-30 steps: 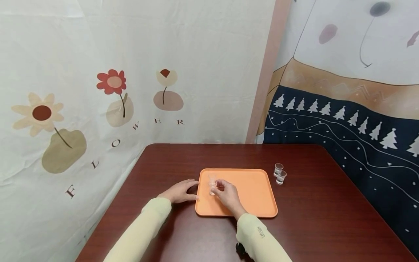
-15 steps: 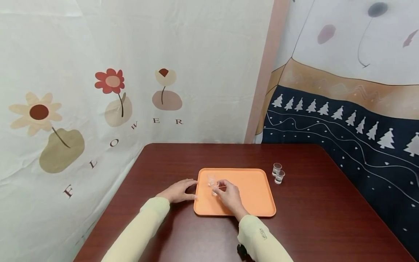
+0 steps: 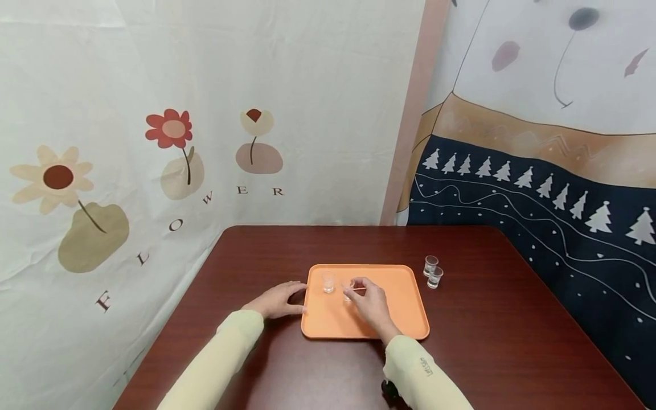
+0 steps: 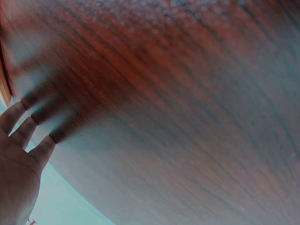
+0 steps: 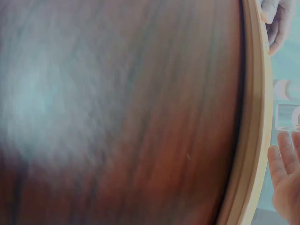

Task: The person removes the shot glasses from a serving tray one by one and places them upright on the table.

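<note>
On the orange tray (image 3: 397, 287), my right hand (image 3: 374, 306) holds a small clear shot glass (image 3: 348, 295) between thumb and fingers, its base down at the tray's surface. Part of this glass is hidden by the fingertips. Just left of it stands a second clear shot glass (image 3: 328, 283), upright and apart from the first. My left hand (image 3: 277, 300) lies at the tray's left edge, fingers spread and touching the rim. In the left wrist view, the left hand (image 4: 18, 159) shows several spread fingers. Both shot glasses show at the right border of the right wrist view, near the right hand (image 5: 287, 180).
Two more shot glasses, one (image 3: 430, 266) behind the other (image 3: 434, 278), stand on the dark red wooden table (image 3: 476, 341) beyond the tray's right side. Printed cloths (image 3: 328, 114) hang behind and along the table. A black object (image 3: 389, 392) sits under the right sleeve.
The right hand has moved right with its shot glass, away from the other one on the tray, so a gap now shows between them. The left hand stays at the tray's edge.
</note>
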